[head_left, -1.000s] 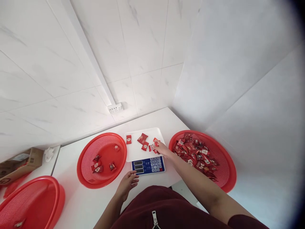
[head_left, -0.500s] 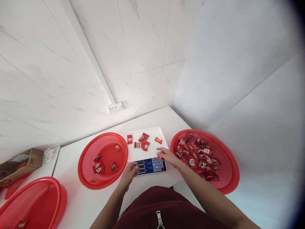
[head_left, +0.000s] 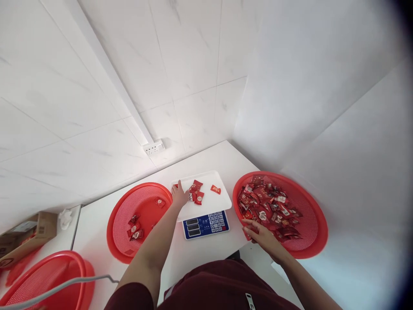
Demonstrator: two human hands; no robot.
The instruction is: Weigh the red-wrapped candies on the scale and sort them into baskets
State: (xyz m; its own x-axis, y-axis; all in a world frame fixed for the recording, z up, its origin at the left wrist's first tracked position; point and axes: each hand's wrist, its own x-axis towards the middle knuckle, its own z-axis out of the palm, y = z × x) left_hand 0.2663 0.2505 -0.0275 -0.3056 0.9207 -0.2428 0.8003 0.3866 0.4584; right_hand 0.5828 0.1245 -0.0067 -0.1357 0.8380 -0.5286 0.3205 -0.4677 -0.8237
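A white scale (head_left: 206, 224) with a blue keypad stands between two red baskets. Several red candy packets (head_left: 197, 192) lie on its white tray (head_left: 219, 202). My left hand (head_left: 179, 196) reaches over the tray's left side, fingers spread on the packets there. My right hand (head_left: 260, 232) rests on the near rim of the right red basket (head_left: 309, 249), which is full of red candy packets (head_left: 267, 204); its fingers are slightly curled and hold nothing that I can see. The middle red basket (head_left: 119, 241) holds a few packets (head_left: 134, 226).
A third red basket (head_left: 61, 269) sits at the lower left, with a grey cable (head_left: 61, 287) across it. A cardboard box (head_left: 29, 230) lies at the far left. A wall socket (head_left: 153, 147) is behind the scale. Tiled walls close in behind and to the right.
My left hand has moved from the scale's keypad up onto the tray. My right hand has drawn back from the scale to the right basket's near rim.
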